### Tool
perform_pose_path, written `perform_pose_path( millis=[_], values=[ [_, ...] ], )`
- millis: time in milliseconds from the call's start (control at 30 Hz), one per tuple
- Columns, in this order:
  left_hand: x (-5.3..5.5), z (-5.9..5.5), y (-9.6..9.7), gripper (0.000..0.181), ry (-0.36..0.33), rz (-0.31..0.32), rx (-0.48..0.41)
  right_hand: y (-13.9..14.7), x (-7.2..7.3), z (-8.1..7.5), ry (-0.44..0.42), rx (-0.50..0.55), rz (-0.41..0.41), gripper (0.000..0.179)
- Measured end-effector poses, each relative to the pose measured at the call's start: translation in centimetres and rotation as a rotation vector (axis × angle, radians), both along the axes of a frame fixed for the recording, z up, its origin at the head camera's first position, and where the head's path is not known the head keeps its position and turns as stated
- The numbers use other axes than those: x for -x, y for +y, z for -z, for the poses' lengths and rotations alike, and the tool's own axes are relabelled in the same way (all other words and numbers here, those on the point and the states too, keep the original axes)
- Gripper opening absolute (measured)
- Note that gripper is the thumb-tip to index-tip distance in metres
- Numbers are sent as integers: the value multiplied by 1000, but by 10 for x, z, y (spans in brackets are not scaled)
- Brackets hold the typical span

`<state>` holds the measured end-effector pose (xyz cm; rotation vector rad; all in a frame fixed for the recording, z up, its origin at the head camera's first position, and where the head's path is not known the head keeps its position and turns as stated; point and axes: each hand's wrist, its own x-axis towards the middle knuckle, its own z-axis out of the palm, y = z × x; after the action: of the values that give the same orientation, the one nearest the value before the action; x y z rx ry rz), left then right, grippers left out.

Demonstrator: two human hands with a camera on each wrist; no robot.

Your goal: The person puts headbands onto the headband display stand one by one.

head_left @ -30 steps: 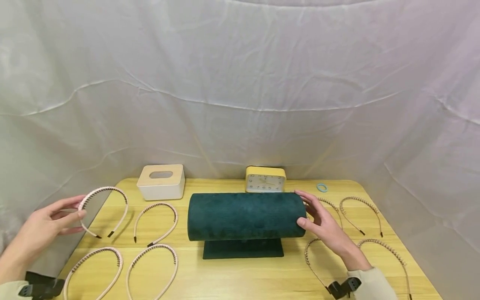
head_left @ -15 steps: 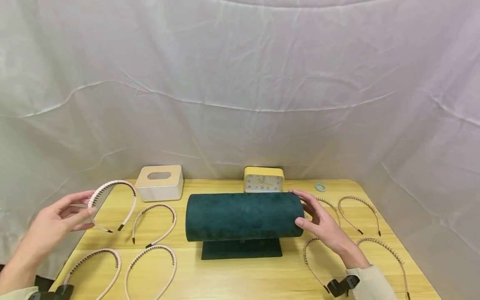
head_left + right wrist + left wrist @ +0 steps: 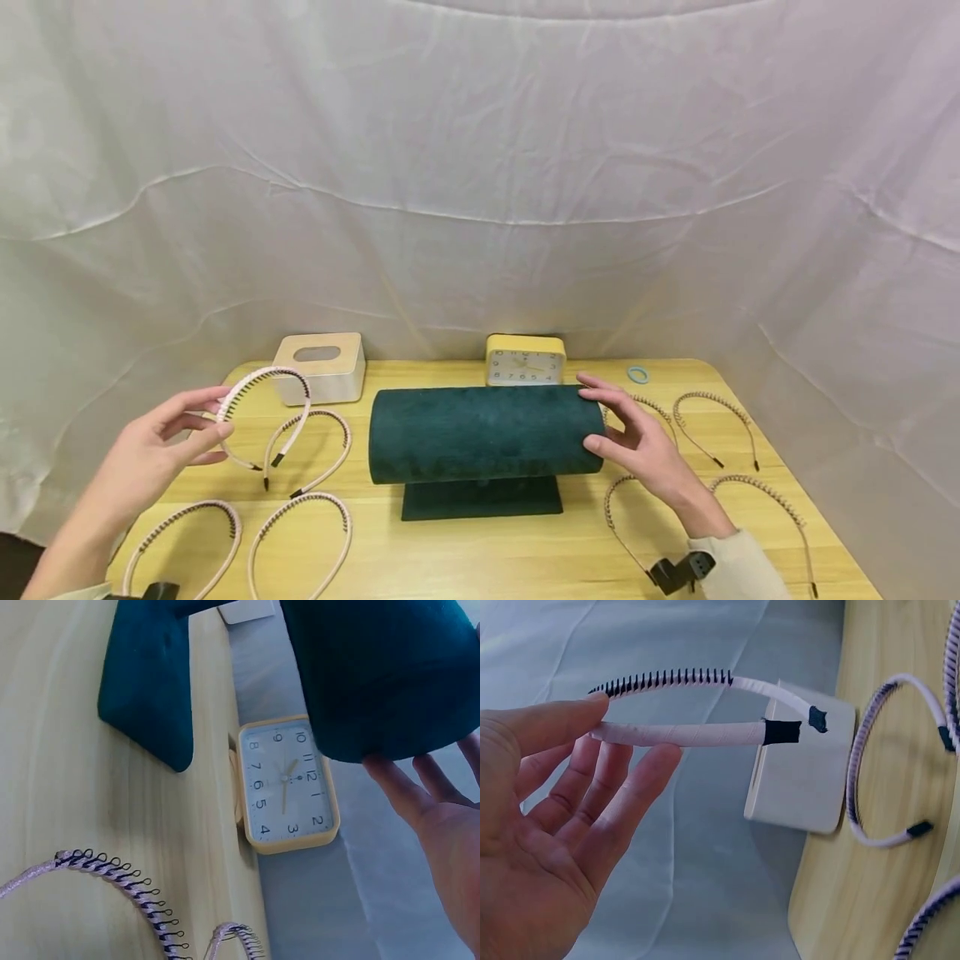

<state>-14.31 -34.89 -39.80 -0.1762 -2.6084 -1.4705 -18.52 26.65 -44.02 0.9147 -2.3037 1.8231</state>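
My left hand [image 3: 153, 450] pinches a pale pink headband [image 3: 690, 735] between thumb and fingers. It is held up off the table at the left, its dark comb teeth and black end tips showing in the left wrist view. A dark green velvet roll on a stand [image 3: 480, 433] stands mid-table with nothing around its roll. Over the right end of that roll, my right hand [image 3: 645, 442] holds on with spread fingers at the top and the thumb in front. In the right wrist view, fingertips [image 3: 390, 780] meet the roll's end rim.
More pink headbands, one behind [image 3: 347, 433] and others nearer me [image 3: 350, 529], lie at the left. Several thin headbands with wire loops [image 3: 787, 504] lie at the right. A tissue box [image 3: 330, 387], a yellow clock [image 3: 526, 343] and a blue ring [image 3: 637, 375] sit along the back.
My left hand has moved right with the headband, which now overlaps the tissue box and the rear headband in the head view. My right hand stays at the roll's end, its fingers slightly straighter.
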Motion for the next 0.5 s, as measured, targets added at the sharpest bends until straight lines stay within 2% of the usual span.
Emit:
perform_pose_path(
  millis=[200,500],
  values=[
    [-3,0,21,55,88,21,-27,-2,-2,-3,-4,-10,18,58],
    [-8,5,58,62,188,66,-39,0,1,-1,18,12,-8,55]
  ],
)
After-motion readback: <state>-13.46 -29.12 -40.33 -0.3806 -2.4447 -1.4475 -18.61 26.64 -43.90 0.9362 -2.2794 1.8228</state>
